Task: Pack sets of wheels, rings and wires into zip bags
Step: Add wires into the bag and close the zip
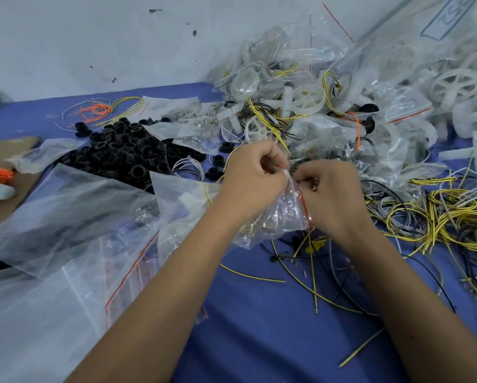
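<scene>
A small clear zip bag with a red seal line hangs between my hands over the blue table. My left hand pinches the bag's top edge from the left. My right hand pinches the same edge from the right, along the red strip. What lies inside the crumpled bag is hard to make out. A heap of black rings sits to the left, white wheels lie beyond my hands, and yellow-and-black wires tangle at the right.
Filled zip bags pile up at the back right against the wall. Large clear bags cover the left side. Orange wires lie at the back left, a cardboard piece at the far left. Loose yellow wires lie under my hands.
</scene>
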Motion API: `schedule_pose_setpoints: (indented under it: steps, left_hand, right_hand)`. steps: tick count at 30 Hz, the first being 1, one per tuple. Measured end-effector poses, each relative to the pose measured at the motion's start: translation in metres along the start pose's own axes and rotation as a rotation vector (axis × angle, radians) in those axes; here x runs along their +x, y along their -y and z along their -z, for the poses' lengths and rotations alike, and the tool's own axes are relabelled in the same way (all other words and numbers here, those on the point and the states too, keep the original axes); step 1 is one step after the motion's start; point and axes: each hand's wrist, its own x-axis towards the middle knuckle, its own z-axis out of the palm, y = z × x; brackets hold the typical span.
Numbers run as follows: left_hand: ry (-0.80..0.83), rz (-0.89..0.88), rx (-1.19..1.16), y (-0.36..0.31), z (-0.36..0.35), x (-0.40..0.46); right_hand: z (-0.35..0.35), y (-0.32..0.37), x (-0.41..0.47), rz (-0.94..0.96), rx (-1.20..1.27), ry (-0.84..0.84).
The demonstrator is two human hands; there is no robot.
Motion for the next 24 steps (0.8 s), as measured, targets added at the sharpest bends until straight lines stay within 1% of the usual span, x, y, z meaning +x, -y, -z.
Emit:
schedule_pose_setpoints:
  steps: [2,4,5,7,8,11,14,16,18,21,24]
  left_hand:
    - [0.047,0.002,0.098,0.005,-0.002,-0.001]
    - [0.12,-0.023,0.209,0.01,-0.002,-0.002]
    - [0.147,-0.033,0.252,0.012,-0.002,-0.002]
    - [0.158,-0.035,0.304,0.017,0.0,-0.002]
    - [0.151,-0.028,0.319,0.019,0.002,-0.001]
    - [0.123,0.003,0.333,0.025,0.009,0.001]
    - [0.109,0.034,0.323,0.027,0.013,0.004]
    - [0.111,0.042,0.319,0.027,0.014,0.005]
    - [0.125,0.042,0.323,0.027,0.015,0.005]
    - [0.161,0.037,0.33,0.023,0.02,0.007]
    - [0.273,0.039,0.358,0.016,0.029,0.009]
  right_hand:
    - [0.007,-0.007,0.002,-0.123,-0.141,-0.162]
    - [0.014,-0.017,0.004,-0.201,-0.288,-0.265]
    - [0.016,-0.022,0.004,-0.238,-0.352,-0.264]
    - [0.016,-0.026,0.005,-0.326,-0.418,-0.166]
    - [0.016,-0.025,0.005,-0.339,-0.422,-0.119]
    - [0.012,-0.021,0.004,-0.292,-0.474,-0.062]
    - [0.009,-0.021,0.004,-0.316,-0.631,0.034]
    - [0.009,-0.022,0.004,-0.326,-0.692,0.075]
    - [0.01,-0.023,0.006,-0.33,-0.68,0.088]
    - [0.012,-0.022,0.006,-0.333,-0.586,0.063]
    - [0.013,-0.023,0.006,-0.304,-0.492,-0.027]
